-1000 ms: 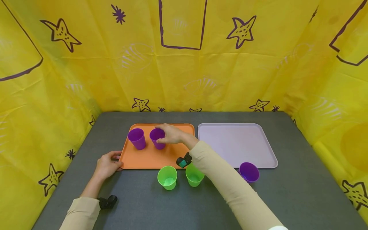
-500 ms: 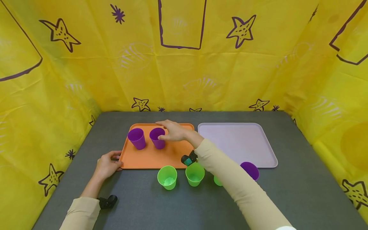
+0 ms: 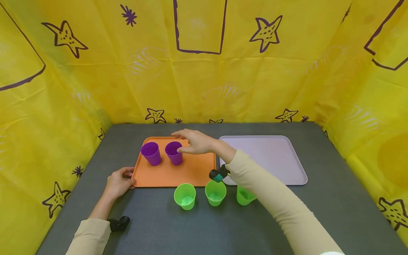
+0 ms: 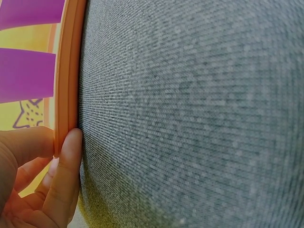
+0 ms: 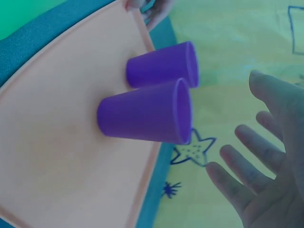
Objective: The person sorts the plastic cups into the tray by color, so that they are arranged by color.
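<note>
Two purple plastic cups stand upright on the orange tray (image 3: 159, 178), the left cup (image 3: 152, 156) near its left end and the other cup (image 3: 175, 157) beside it. My right hand (image 3: 200, 142) hovers at the upper right of that second cup, thumb and fingers spread. In the right wrist view a gap shows between the fingers (image 5: 251, 178) and the nearer cup's rim (image 5: 183, 111). At the tray's front left corner my left hand (image 3: 117, 184) pinches the edge; the left wrist view shows thumb and fingers on both sides of the orange rim (image 4: 69, 76).
Three green cups, left (image 3: 185, 198), middle (image 3: 215, 196) and right (image 3: 244, 197), stand on the dark table (image 3: 159, 230) in front of the trays. The right sleeve (image 3: 280, 198) partly covers the right one. A pale lilac tray (image 3: 264, 148) lies beside the orange one.
My right hand has drawn back up and to the right, off the second purple cup, which stays on the tray. The sleeve now hides the purple cup at right. The left hand stays put.
</note>
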`<state>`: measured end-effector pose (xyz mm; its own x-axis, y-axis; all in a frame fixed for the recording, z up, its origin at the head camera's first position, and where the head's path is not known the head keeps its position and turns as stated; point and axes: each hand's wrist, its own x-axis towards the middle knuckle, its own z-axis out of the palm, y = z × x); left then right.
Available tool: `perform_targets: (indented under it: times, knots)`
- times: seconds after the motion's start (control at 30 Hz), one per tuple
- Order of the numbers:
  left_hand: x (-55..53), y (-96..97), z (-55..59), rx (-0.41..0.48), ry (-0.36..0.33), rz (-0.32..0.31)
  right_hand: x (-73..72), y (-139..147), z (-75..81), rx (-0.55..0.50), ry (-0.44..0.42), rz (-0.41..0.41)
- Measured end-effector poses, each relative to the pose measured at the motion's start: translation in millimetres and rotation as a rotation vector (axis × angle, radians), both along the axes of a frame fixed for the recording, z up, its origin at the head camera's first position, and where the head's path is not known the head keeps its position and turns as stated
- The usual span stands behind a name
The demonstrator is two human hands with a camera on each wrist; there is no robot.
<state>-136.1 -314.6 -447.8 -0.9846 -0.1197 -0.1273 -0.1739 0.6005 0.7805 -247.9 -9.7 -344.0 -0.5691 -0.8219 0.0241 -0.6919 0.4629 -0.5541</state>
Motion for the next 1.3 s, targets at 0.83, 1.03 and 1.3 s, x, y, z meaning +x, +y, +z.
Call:
perform_targets:
  times: [0.83,1.03,1.3]
  knots:
    - [1.0,0.5,-0.5,-0.018,-0.013,0.012,38.4,84,35.1,-0.115,0.107,0.04]
    - [1.1,1.8,-0.8,-0.03,-0.023,0.015,50.2,118,32.2,-0.161,0.112,0.015]
    - [-0.4,0.8,-2.9,-0.022,-0.015,0.012,65.1,170,15.8,-0.179,0.045,-0.068]
